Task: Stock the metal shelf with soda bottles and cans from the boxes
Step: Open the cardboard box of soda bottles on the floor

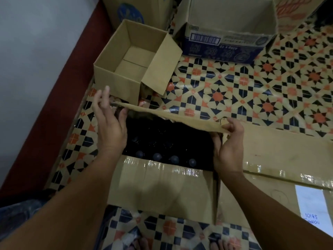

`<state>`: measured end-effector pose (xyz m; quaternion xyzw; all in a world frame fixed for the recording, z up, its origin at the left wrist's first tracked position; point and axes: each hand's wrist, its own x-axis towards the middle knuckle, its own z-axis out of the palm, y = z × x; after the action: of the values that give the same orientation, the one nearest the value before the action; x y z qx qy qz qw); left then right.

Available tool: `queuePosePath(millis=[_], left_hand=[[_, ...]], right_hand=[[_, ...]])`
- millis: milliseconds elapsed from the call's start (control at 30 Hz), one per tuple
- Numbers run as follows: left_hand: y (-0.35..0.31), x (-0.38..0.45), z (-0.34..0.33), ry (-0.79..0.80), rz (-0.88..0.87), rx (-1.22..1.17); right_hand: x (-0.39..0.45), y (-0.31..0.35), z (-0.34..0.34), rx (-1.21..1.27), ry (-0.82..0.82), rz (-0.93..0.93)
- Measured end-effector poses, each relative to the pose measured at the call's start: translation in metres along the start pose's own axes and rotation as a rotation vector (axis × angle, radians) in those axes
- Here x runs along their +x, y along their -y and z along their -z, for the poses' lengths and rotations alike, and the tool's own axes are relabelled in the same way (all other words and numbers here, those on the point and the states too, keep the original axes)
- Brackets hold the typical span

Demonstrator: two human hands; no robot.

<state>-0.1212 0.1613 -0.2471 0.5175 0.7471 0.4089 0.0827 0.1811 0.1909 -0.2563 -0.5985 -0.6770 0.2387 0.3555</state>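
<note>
a taped cardboard box stands on a floor patterned in orange, black and cream stars. inside it, dark bottles show round caps. the left hand pinches the far flap at its left end; the right hand grips the flap's right end. beyond the box sit an empty brown carton and a blue printed carton. left of it, a dark red skirting meets a pale wall.
</note>
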Motion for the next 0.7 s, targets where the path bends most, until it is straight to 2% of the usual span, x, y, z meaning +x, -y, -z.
queuePosePath(millis=[100,167,300,367,600,700], left_hand=[[-0.005,0.015,-0.016,0.029,0.07,-0.031],[0.0,0.023,-0.026,0.11,0.123,0.062],[0.018,0.04,-0.047,0.316,0.201,0.305],[0.031,0.043,-0.054,0.385,0.236,0.369],[0.041,0.032,-0.048,0.449,0.215,0.421],[0.033,0.005,-0.034,0.387,0.092,0.433]], right_hand=[[0.02,0.008,-0.007,0.049,-0.008,-0.078],[0.031,0.008,-0.014,0.093,0.032,-0.128],[0.039,-0.009,-0.024,-0.13,0.146,-0.041],[0.037,-0.018,-0.028,-0.226,0.23,-0.073],[0.032,-0.034,-0.04,-0.389,0.336,-0.168],[0.014,-0.03,-0.036,-0.483,0.277,-0.083]])
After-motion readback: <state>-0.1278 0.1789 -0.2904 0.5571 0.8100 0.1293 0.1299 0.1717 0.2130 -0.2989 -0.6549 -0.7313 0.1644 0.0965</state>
